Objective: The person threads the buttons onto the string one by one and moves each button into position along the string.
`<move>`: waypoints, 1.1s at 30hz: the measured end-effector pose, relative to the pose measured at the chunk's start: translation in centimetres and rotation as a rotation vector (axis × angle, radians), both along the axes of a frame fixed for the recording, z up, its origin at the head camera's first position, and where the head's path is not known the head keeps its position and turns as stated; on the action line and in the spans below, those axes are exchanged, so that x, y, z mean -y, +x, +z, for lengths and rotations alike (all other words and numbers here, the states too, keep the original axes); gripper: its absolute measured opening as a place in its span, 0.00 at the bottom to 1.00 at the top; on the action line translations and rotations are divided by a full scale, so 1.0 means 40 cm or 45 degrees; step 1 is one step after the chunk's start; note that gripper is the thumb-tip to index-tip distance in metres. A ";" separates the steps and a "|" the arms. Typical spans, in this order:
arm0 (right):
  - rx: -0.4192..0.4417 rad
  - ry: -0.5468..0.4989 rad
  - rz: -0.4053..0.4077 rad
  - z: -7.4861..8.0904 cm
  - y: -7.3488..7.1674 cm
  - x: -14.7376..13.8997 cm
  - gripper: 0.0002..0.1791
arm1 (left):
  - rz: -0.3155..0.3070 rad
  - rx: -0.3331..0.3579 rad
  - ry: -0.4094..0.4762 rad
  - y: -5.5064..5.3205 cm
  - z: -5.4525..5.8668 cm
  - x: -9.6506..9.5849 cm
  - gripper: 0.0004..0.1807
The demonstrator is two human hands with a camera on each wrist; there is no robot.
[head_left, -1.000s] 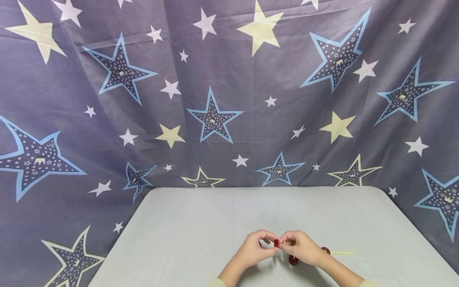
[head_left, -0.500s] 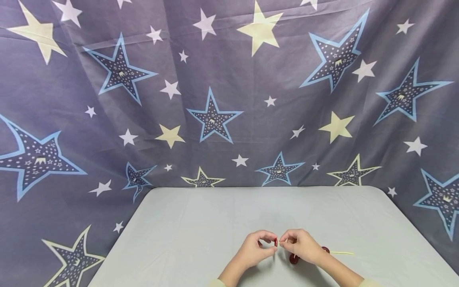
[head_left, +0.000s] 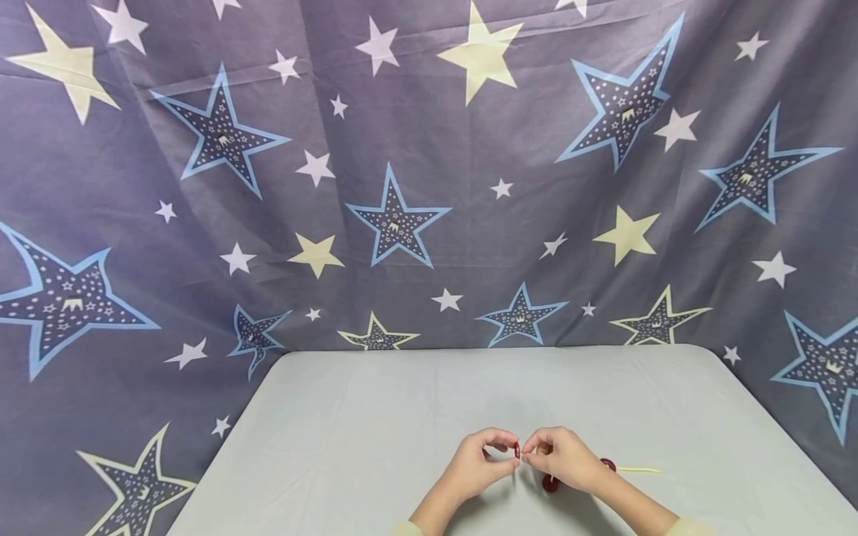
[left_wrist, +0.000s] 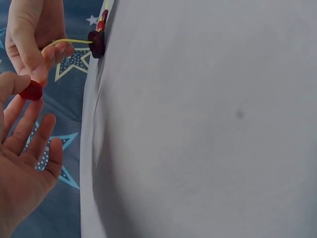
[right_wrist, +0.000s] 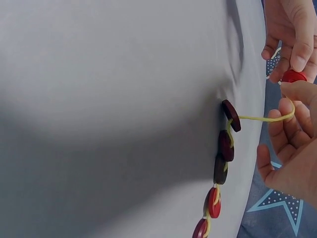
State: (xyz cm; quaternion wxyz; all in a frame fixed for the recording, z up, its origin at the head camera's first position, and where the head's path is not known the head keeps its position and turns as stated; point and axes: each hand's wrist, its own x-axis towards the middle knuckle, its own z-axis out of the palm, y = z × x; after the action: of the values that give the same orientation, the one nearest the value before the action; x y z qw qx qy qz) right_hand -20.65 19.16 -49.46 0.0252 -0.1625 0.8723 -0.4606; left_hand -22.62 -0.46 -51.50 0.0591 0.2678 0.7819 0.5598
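Observation:
In the head view my left hand (head_left: 477, 463) pinches a red button (head_left: 517, 450) upright between thumb and fingers. Facing it, my right hand (head_left: 564, 460) pinches a yellow cord close to that button. The right wrist view shows the cord (right_wrist: 255, 118) running from my right fingers to a chain of threaded buttons (right_wrist: 227, 145). Several of these are dark maroon or red. Whether the cord's tip is inside the held button (right_wrist: 293, 76) cannot be made out, as fingers cover it.
The strung buttons (head_left: 550, 484) lie on a pale grey table (head_left: 375, 417), partly under my right hand and forearm. A yellow cord tail (head_left: 639, 470) stretches to the right of them. Behind the table hangs a grey star-patterned cloth (head_left: 429, 149).
Both hands stay almost in place. The red button has turned more edge-on, and my right fingertips have shifted slightly around the cord beside it.

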 end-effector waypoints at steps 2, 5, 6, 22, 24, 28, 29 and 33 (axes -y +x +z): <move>-0.007 0.004 0.001 -0.001 0.000 0.001 0.05 | -0.001 0.013 -0.006 0.002 0.003 -0.001 0.14; -0.001 0.001 0.010 -0.002 0.000 0.000 0.05 | 0.003 0.040 -0.008 0.004 0.003 -0.003 0.13; 0.005 -0.005 0.016 -0.002 0.001 0.000 0.05 | 0.004 0.046 -0.007 0.004 0.003 -0.003 0.13; 0.036 -0.036 -0.004 0.006 0.008 0.001 0.08 | 0.003 0.092 0.047 0.003 -0.014 -0.008 0.16; 0.036 -0.040 -0.010 0.005 0.008 0.000 0.08 | -0.002 0.111 0.074 0.003 -0.016 -0.007 0.16; 0.050 -0.043 -0.015 0.006 0.007 -0.002 0.09 | -0.002 0.150 0.121 -0.001 -0.023 -0.009 0.16; 0.056 -0.046 -0.014 0.006 0.006 -0.002 0.09 | 0.000 0.160 0.129 -0.003 -0.025 -0.010 0.17; 0.073 -0.055 -0.015 0.008 0.005 -0.005 0.10 | 0.019 0.198 0.150 -0.005 -0.026 -0.011 0.17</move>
State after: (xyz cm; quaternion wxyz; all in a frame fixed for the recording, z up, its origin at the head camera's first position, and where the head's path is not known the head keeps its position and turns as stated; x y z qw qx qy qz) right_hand -20.43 19.34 -49.14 0.0439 -0.1445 0.8620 -0.4839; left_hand -22.81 -0.02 -52.56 0.0996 0.2209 0.7426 0.6244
